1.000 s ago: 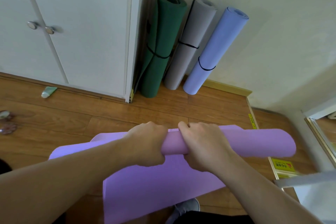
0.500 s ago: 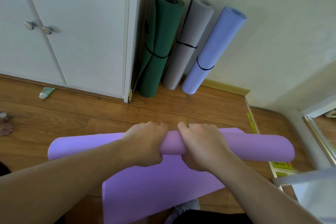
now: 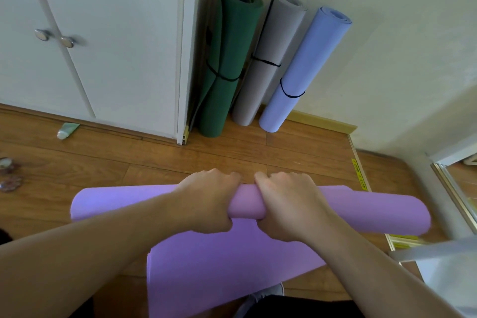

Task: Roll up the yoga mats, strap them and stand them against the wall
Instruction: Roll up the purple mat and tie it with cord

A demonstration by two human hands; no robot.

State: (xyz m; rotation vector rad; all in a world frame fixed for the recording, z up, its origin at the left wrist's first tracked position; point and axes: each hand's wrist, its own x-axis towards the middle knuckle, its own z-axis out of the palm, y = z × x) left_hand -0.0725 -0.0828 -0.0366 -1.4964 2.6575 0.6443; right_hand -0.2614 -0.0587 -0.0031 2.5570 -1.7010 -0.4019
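1. Two hands clamp the roll side by side at its middle: the left hand and the right hand each have fingers curled over the top of the purple mat, which lies across the wooden floor in front of the person, its unrolled tail running back toward their feet
2. Both ends of the roll stick out well past the hands with nothing pressing on them, so I judge the ends may wind looser than the centre and the roll could cone or telescope
3. The flat tail looks skewed against the roll; if that angle is real, each turn would walk one edge outward, leaving an uneven end that stands badly
4. Easing the grip before a strap is on would likely let the springy mat uncoil
5. The green mat, grey mat and blue mat lean strapped against the wall; a careless placement beside them could knock one over
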